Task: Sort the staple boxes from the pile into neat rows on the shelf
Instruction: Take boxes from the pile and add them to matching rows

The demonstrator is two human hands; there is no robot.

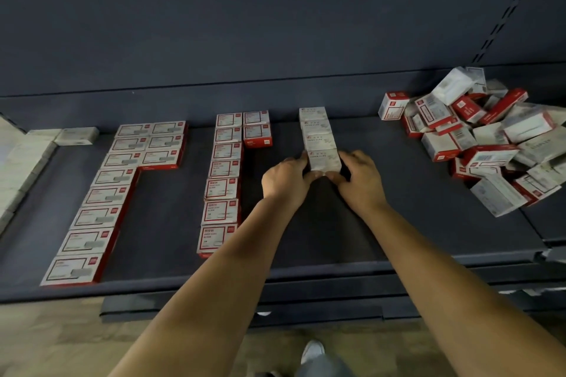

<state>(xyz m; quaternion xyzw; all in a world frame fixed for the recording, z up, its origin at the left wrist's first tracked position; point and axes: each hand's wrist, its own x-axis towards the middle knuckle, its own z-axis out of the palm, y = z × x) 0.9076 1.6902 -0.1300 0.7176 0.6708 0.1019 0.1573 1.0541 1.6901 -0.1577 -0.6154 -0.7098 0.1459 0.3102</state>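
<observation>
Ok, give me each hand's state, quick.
Left hand: holding the front white box.
Right hand: holding the same box.

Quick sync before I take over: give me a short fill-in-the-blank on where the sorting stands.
1. Both hands, left hand and right hand, hold the ____ box of the white row.
2. The unsorted pile lies at the shelf's ____ end.
3. The white row holds ____ boxes.
4. The shelf is dark ____.

Missing words: nearest; right; four; blue
</observation>
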